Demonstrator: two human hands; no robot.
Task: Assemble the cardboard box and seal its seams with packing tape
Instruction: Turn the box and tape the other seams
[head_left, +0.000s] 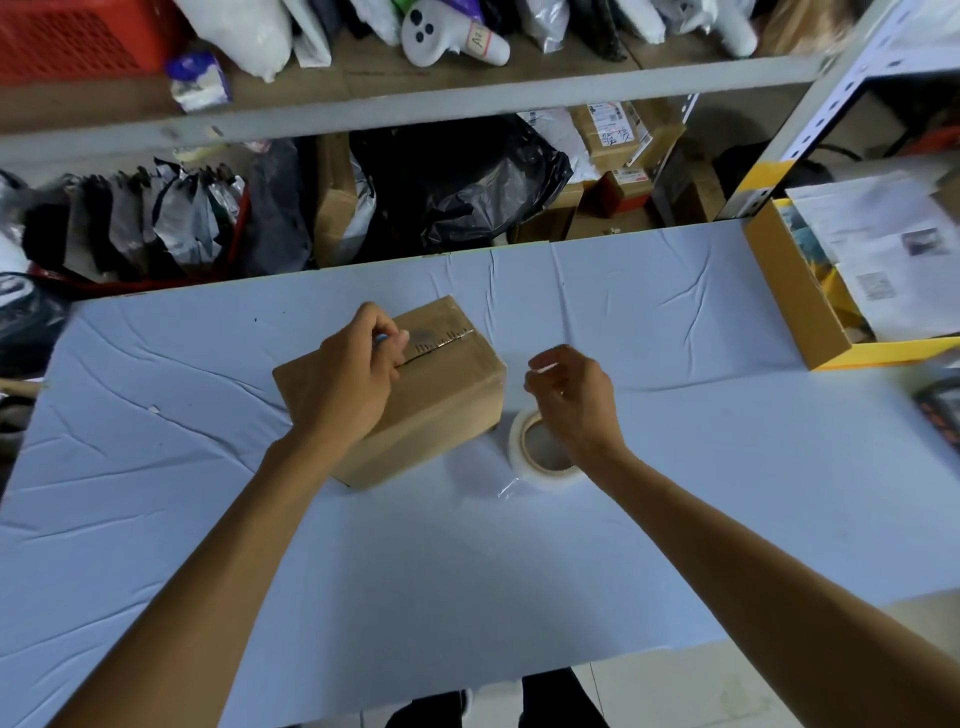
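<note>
Cardboard box (441, 400) sat closed on the tabletop (675, 441), directly under your left hand (345, 384). Left hand was clenched around a utility knife (439, 342), over the box top. The blade stuck out past your fingers toward the far right, lying flat along the top seam. Right hand (569, 400) hung in the air just right of the box, not touching it, fingers curled in, thumb and forefinger close together. A small pale sliver showed at those fingertips; couldn't tell if you were holding anything. Tape roll (519, 441) lay flat on the tabletop right beneath your right wrist, just beside the box's near-right corner, with a loose clear end trailing toward you. Open carton (795, 306) with papers in it sat well off to the right of that hand.
</note>
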